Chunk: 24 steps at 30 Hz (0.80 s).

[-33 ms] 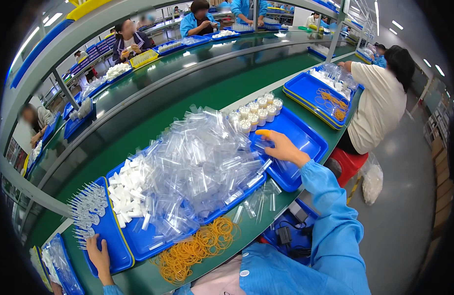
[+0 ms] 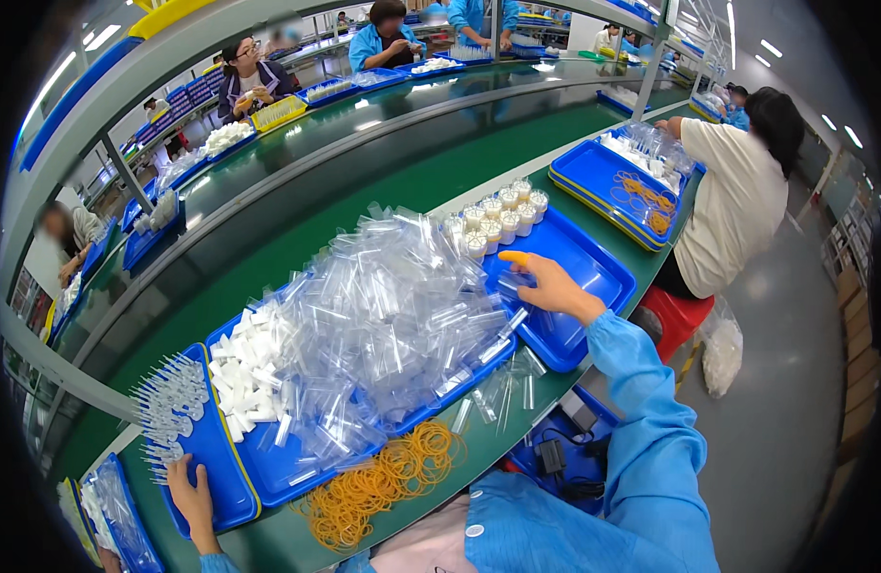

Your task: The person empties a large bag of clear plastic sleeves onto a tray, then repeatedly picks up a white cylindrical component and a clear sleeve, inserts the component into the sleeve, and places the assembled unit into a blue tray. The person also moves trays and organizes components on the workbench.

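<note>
Your right hand, fingers loosely parted, hovers beside clear plastic sleeves heaped on a blue tray, your left hand, thumb apart, beside thin-stemmed plastic pieces, any grip unclear.

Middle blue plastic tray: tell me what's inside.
Small white elongated pieces left, heaped clear plastic sleeves right; the sleeves cover most of the tray; anything underneath is unseen.

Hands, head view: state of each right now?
Left hand: open, thumb apart from fingers, by the clear spiky pieces.
Right hand: finger with yellow cover extended, others bent; grip can't be told.
</note>
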{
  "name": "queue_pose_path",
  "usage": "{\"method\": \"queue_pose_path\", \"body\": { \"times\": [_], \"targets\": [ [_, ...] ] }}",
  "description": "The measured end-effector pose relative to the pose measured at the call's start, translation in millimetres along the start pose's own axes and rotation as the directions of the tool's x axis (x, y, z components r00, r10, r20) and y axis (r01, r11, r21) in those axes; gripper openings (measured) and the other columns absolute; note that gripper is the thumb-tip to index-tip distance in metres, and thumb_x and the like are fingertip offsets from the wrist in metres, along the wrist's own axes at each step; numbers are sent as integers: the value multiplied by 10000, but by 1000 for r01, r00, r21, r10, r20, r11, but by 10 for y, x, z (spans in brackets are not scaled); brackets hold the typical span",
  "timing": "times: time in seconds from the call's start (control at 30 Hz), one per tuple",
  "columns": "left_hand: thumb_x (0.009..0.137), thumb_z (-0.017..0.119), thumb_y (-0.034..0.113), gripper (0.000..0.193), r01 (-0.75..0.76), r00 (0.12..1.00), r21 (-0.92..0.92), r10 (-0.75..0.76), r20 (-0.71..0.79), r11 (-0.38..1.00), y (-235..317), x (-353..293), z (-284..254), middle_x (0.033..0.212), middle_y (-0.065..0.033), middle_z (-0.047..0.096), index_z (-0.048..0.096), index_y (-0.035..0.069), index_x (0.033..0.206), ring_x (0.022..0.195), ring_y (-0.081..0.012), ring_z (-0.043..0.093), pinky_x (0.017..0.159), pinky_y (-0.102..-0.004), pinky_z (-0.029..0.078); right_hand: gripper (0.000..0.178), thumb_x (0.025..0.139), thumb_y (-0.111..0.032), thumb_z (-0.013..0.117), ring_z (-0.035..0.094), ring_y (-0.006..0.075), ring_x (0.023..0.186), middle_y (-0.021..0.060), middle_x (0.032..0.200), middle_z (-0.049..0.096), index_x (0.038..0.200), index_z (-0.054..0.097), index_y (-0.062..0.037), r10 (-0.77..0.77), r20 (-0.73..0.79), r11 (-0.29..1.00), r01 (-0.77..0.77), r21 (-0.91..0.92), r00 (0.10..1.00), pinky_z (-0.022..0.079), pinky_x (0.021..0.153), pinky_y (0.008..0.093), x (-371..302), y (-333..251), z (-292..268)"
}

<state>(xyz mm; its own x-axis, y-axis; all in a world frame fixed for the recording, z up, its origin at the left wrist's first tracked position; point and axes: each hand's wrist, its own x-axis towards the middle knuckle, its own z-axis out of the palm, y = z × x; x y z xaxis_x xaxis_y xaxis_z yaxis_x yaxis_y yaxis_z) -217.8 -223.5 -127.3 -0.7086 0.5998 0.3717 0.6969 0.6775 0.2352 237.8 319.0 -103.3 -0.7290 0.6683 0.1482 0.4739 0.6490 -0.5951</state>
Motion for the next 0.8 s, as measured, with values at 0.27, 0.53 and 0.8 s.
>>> {"method": "queue_pose_path", "body": {
  "times": [0.27, 0.53, 0.8],
  "targets": [
    [821, 622, 102, 298, 21, 999, -42, -20, 39, 999, 32, 6, -53, 1096, -152, 570, 593, 18, 1106, 1060, -334, 532, 952, -388, 397, 929, 642, -194, 735, 333, 359, 1321, 192, 1449, 307, 1462, 299, -216, -93, 239, 996, 88, 33, 967, 337, 1065, 378, -414, -173, -445],
    [816, 615, 81, 288, 47, 998, -81, -43, 43, 996, -13, 37, -34, 1065, -154, 573, 595, 9, 1093, 1041, -334, 537, 945, -391, 398, 1104, 559, -130, 783, 198, 389, 1399, 154, 1536, 155, 1483, 212, -329, 142, 350, 935, -9, -355, 926, 310, 1006, 648, -273, -248, -281],
    [814, 610, 71, 273, -19, 999, -79, 22, 40, 997, -36, 15, -54, 1069, -160, 571, 593, -4, 1075, 1045, -340, 529, 947, -394, 394, 758, 648, -173, 701, 438, 356, 1204, 103, 1355, 423, 1353, 444, -274, 50, 287, 904, 79, -420, 957, 445, 928, 477, -88, -250, -230]
  ]
}}
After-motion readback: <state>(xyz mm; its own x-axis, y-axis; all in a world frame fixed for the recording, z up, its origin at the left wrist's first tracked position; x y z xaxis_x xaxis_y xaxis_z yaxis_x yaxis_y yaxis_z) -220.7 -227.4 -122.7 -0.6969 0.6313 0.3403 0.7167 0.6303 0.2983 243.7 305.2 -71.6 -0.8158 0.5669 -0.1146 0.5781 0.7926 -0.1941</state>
